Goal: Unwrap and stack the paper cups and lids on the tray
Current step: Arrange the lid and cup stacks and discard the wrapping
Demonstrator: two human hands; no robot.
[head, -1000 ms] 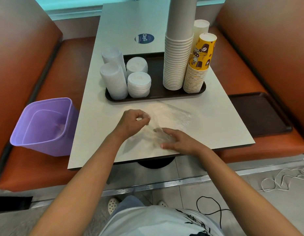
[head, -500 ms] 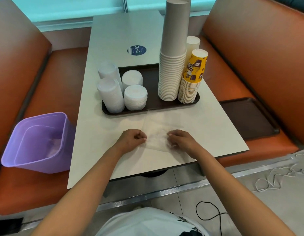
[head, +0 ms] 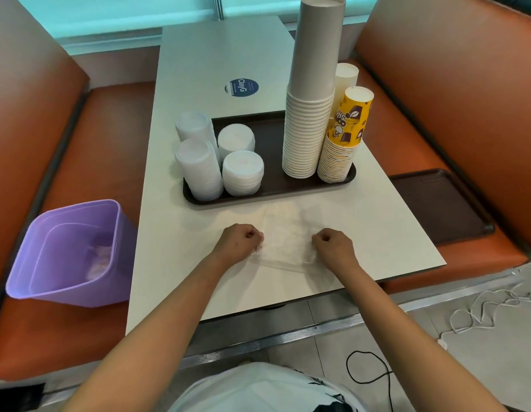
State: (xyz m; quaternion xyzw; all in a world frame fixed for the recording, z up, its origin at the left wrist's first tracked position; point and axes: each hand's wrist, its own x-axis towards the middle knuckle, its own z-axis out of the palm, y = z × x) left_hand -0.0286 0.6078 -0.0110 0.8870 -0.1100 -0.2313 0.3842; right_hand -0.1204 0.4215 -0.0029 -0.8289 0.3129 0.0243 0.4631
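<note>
Both forearms are reaching forward over the near edge of the table (head: 392, 233). The left hand (head: 239, 240) and right hand (head: 335, 245) are lying apart as fists, each gripping an end of a clear plastic wrapper (head: 285, 236). Cups (head: 308, 138) and lids (head: 242, 173) are standing stacked on the tray (head: 273, 185) beyond.

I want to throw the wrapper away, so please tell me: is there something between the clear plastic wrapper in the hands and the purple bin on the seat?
Nothing visible blocks it. Both hands, left hand and right hand, pinch the plastic wrapper on the table. The purple bin stands open to the left, with only bare table edge between.
</note>
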